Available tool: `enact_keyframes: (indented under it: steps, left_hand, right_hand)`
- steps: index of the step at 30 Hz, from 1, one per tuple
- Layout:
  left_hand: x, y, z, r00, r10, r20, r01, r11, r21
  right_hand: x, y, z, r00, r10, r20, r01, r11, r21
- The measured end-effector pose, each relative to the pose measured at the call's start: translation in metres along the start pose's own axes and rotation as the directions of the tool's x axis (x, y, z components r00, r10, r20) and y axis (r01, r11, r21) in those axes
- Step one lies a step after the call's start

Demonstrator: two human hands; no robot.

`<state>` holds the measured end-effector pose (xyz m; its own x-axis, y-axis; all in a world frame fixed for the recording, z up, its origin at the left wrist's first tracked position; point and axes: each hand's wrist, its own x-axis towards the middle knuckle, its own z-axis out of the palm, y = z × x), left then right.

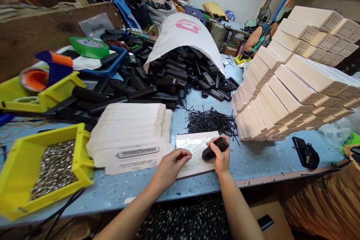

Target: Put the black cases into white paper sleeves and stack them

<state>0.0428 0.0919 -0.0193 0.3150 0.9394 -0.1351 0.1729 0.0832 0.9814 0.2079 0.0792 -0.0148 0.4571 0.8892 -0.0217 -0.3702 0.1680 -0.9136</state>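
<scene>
My right hand (222, 157) grips a small black oblong device (215, 148) just above a stack of clear plastic sleeves (194, 144) on the blue table (253, 161). My left hand (171, 165) rests on the left end of that stack, fingers curled, pinching its near edge. Directly left lies a thick stack of flat white cartons (129, 135), the top one printed with a picture of the device. A loose heap of thin black pins (210, 120) lies behind the sleeves.
A large pile of black devices (174, 75) spills from a white sack (185, 33). Folded white boxes (295, 90) are stacked at right. A yellow bin of small metal parts (53, 165) sits at left. A black tool (305, 153) lies at right. Another person sits beyond the boxes.
</scene>
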Motion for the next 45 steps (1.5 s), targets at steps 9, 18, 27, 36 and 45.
enact_keyframes:
  steps: [9,18,27,36,45]
  left_hand:
    - [-0.027,0.002,0.024,0.963,-0.203,-0.18,0.089,0.863,-0.497]
    - [-0.026,0.009,0.015,0.959,-0.161,-0.231,0.011,0.841,-0.54]
    - [-0.023,-0.01,0.033,0.947,-0.032,-0.32,-0.099,0.918,-0.385]
    - [-0.035,-0.036,-0.092,0.858,0.476,-0.193,-0.15,0.591,0.793]
    - [-0.02,0.025,-0.117,1.0,-0.015,0.022,-0.013,0.449,0.894]
  right_hand:
    - [-0.011,-0.02,0.045,0.981,0.132,-0.145,-0.059,0.905,0.421]
    - [-0.018,-0.016,0.052,0.978,0.131,-0.161,-0.05,0.902,0.429]
    - [-0.015,-0.008,0.052,0.959,0.149,-0.24,-0.054,0.931,0.362]
    - [-0.004,-0.009,0.012,0.871,-0.107,0.479,0.269,0.921,-0.284]
    - [0.034,0.009,-0.01,0.883,-0.366,0.294,0.438,0.421,-0.794]
